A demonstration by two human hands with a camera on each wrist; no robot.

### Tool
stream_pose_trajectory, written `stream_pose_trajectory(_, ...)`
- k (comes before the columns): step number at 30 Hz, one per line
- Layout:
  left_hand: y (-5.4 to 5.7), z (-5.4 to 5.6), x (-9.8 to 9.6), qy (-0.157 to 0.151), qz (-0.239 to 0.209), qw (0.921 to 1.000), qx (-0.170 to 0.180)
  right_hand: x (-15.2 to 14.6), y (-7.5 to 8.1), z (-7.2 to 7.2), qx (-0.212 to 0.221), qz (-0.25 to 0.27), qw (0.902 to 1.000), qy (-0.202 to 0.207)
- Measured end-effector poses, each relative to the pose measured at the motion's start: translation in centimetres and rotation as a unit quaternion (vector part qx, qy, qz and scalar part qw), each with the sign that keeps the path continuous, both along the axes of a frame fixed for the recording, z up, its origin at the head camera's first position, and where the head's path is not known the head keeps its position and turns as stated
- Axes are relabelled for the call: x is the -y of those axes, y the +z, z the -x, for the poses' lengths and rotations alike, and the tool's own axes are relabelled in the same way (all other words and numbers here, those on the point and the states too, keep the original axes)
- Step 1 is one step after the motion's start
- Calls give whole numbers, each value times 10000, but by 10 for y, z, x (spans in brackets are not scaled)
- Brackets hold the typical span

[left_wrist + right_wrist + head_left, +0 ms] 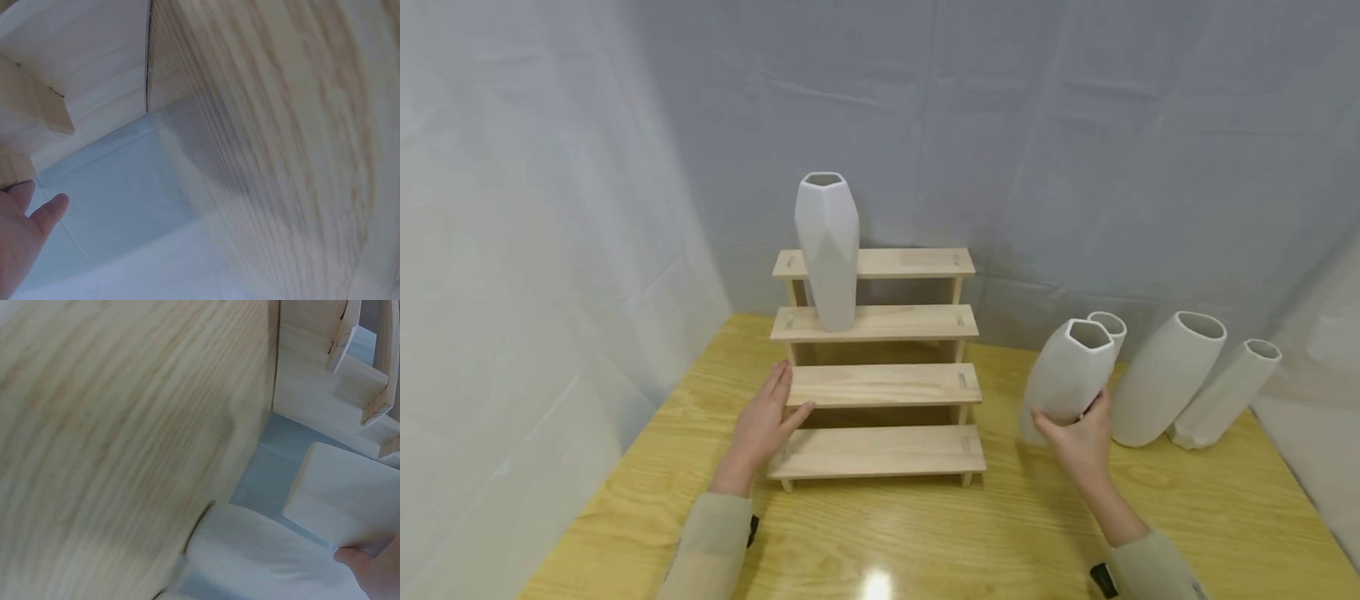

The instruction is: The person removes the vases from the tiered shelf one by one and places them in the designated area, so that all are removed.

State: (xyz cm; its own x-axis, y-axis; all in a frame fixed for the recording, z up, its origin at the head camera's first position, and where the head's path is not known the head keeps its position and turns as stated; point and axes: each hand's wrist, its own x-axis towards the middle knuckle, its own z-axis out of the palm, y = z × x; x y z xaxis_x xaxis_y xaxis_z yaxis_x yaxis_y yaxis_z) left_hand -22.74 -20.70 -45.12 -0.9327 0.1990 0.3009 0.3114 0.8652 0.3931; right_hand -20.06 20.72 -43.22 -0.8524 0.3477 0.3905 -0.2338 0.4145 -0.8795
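My right hand (1081, 433) grips the lower part of a white faceted vase (1063, 375) with a five-sided mouth. The vase leans to the right, and in the right wrist view a gap shows between the base of this vase (347, 490) and the tabletop. With fingers extended, my left hand (763, 421) touches the left end of a pale wooden four-step stand (880, 454), at its second step from the bottom. Another white faceted vase (827, 250) stands upright on the second step from the top, toward the left.
Behind and right of my right hand stand a partly hidden vase (1112, 323), a wide round-mouthed vase (1172, 375) and a narrower vase (1228, 396). All are on the yellow wooden table (880, 533). A grey cloth (1000, 150) hangs behind.
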Motion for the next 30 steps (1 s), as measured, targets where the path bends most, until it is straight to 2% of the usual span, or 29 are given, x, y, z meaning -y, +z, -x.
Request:
stream_pose_trajectory(3, 1, 0, -1, -13, 11, 10000, 56, -6, -2, -4, 36, 80, 10000, -33)
stream_pose_trajectory(9, 0, 0, 0, -20, 34, 10000, -38, -19, -5, -11, 208, -15, 9990, -397)
stream_pose_trajectory(22, 1, -1, 0, -37, 75, 10000, 22, -51, -17, -17, 302, -528, 9932, -996)
stream_pose_trajectory(30, 4, -3, 0, -21, 99, 9999, 130, -63, -19, -19, 404, -574, 9903, -1196)
